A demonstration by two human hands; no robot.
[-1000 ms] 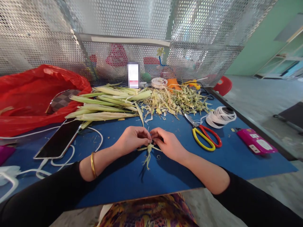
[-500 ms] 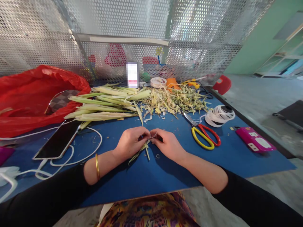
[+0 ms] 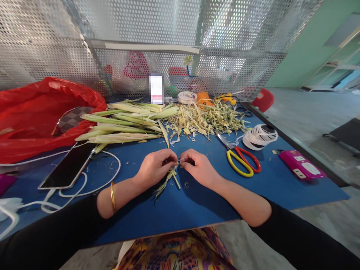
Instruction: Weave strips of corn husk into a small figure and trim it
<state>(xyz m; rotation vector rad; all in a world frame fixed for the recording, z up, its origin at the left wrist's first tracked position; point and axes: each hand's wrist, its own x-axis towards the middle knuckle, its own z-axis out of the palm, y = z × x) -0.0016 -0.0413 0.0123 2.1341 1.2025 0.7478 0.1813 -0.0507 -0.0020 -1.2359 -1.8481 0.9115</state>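
Over the middle of the blue table [image 3: 208,210], my left hand [image 3: 154,167] pinches the top of a small bundle of husk strips [image 3: 170,175]. The strips hang down below its fingertips, with one cut stalk pointing toward the front. Close beside it, my right hand [image 3: 199,168] is closed in a pinch on a thin pale thread [image 3: 183,159] that runs to the bundle. Scissors [image 3: 243,161] with a yellow and a red handle lie partly open to the right, next to a spool of white string [image 3: 260,137].
Long corn husks [image 3: 123,127] lie at the back left, beside a heap of husk scraps [image 3: 208,116]. A red bag [image 3: 50,108], a phone with a cable [image 3: 69,167] and a purple packet [image 3: 302,165] lie around. A perforated metal screen [image 3: 157,30] stands behind.
My right hand has drawn slightly away from my left, with the thread between them. The bundle has tilted a little and more of it shows under my left fingers.
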